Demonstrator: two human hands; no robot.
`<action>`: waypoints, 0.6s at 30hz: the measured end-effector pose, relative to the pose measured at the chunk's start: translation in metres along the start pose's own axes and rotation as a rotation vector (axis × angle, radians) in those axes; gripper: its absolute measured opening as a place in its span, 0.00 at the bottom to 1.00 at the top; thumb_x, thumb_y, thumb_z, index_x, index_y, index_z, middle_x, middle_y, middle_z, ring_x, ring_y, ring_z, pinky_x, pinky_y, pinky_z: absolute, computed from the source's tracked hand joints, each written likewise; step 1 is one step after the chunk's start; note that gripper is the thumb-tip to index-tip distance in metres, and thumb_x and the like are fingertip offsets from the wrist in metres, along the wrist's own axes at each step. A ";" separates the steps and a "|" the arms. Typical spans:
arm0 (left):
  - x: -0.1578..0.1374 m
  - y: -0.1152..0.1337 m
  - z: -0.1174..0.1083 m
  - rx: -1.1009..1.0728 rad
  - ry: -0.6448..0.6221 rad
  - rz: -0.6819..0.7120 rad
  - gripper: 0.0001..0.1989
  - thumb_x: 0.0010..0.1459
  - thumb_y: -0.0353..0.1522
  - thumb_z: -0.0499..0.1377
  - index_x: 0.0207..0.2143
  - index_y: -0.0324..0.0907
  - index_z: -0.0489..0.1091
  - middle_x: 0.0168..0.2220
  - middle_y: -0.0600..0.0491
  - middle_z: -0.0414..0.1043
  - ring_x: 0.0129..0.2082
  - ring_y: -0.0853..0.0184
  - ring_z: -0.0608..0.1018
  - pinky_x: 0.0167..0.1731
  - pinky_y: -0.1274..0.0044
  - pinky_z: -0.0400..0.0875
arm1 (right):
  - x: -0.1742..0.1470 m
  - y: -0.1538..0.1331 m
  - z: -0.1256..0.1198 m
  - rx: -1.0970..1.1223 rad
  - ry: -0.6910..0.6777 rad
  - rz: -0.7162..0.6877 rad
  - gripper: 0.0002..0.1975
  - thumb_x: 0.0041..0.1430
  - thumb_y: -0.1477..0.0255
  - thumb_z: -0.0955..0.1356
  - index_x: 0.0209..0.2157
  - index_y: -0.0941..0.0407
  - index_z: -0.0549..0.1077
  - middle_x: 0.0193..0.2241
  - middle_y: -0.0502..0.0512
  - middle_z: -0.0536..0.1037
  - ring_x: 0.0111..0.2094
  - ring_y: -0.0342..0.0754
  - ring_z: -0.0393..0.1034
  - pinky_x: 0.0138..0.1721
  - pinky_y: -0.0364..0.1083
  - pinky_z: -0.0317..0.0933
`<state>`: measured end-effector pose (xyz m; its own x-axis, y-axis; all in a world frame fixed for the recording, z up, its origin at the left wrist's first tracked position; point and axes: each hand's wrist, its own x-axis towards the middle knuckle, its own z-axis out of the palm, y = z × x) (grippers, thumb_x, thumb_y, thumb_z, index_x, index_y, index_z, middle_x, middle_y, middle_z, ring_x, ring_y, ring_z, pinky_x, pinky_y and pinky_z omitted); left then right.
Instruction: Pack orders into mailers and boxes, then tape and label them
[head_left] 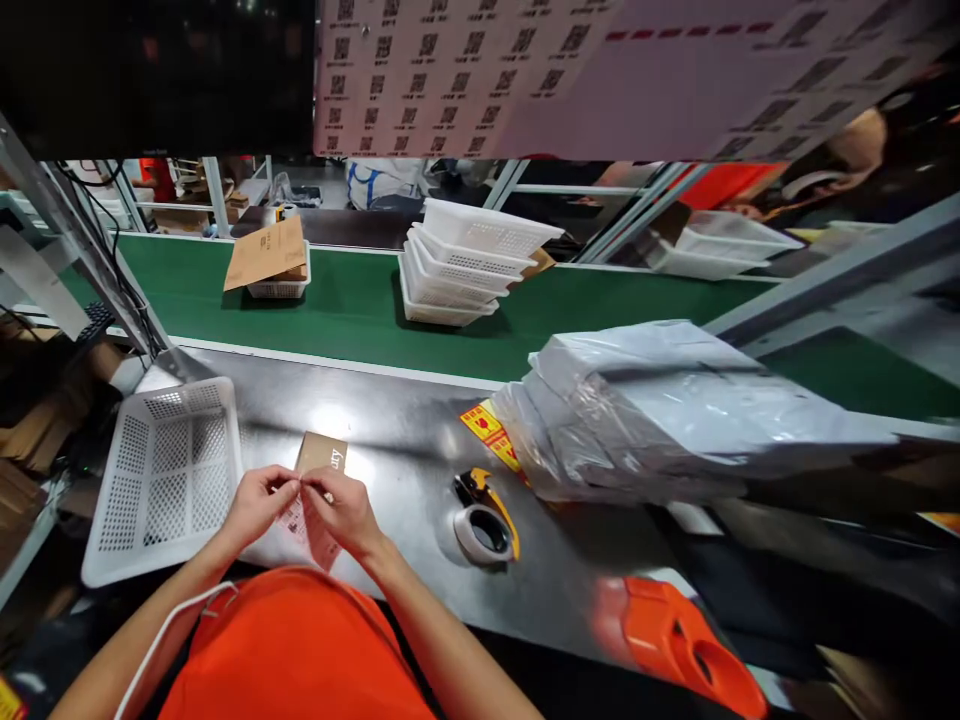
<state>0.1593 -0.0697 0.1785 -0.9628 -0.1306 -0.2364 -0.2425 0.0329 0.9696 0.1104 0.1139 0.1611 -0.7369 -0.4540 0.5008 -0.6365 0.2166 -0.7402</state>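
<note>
Close in front of my body, both hands meet fingertip to fingertip over a printed paper label point(321, 543). My left hand point(259, 507) pinches its upper edge with thumb and forefinger. Right beside it, my right hand point(346, 511) is closed on the same edge, and the paper hangs down between them. Behind the fingers lies a brown cardboard package point(322, 452) with white lettering, partly covered by my hands. A white perforated basket point(166, 475) stands just left of my left hand, with nothing seen inside.
A tape dispenser point(463, 535) lies right of my hands on the metal table point(390, 470). Plastic-wrapped white bags point(645, 400) are piled farther right, with an orange tool point(682, 640) nearer. Stacked baskets point(457, 275) sit on the green conveyor point(352, 320) behind.
</note>
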 end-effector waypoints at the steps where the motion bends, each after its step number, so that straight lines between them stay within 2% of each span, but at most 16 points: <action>1: -0.001 -0.001 0.000 0.015 0.003 0.000 0.20 0.51 0.47 0.71 0.36 0.39 0.85 0.31 0.49 0.82 0.26 0.66 0.75 0.28 0.76 0.69 | -0.001 0.001 -0.001 -0.031 0.005 -0.053 0.10 0.73 0.72 0.67 0.41 0.54 0.81 0.35 0.55 0.86 0.36 0.48 0.82 0.38 0.45 0.76; 5: -0.001 -0.008 0.003 0.061 -0.009 0.007 0.17 0.51 0.45 0.70 0.32 0.39 0.85 0.31 0.47 0.83 0.30 0.63 0.78 0.32 0.75 0.72 | -0.006 0.004 -0.004 -0.173 -0.007 -0.211 0.11 0.75 0.73 0.65 0.42 0.55 0.80 0.35 0.56 0.86 0.35 0.48 0.83 0.37 0.44 0.75; 11: 0.002 -0.019 0.008 0.031 -0.027 -0.050 0.18 0.47 0.45 0.72 0.30 0.38 0.85 0.29 0.47 0.82 0.30 0.63 0.78 0.37 0.73 0.72 | -0.011 0.009 -0.006 -0.313 -0.081 -0.247 0.12 0.73 0.75 0.65 0.43 0.54 0.81 0.36 0.54 0.87 0.34 0.49 0.83 0.35 0.44 0.75; 18: -0.002 -0.025 0.013 -0.203 -0.021 -0.236 0.25 0.39 0.50 0.76 0.27 0.37 0.81 0.24 0.53 0.74 0.25 0.68 0.72 0.29 0.76 0.64 | -0.015 0.008 -0.006 -0.408 -0.146 -0.262 0.15 0.73 0.76 0.63 0.42 0.56 0.83 0.36 0.56 0.87 0.32 0.51 0.82 0.31 0.45 0.72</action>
<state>0.1656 -0.0569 0.1537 -0.8853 -0.0903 -0.4561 -0.4335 -0.1946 0.8799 0.1153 0.1274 0.1505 -0.5195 -0.6480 0.5569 -0.8544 0.3861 -0.3477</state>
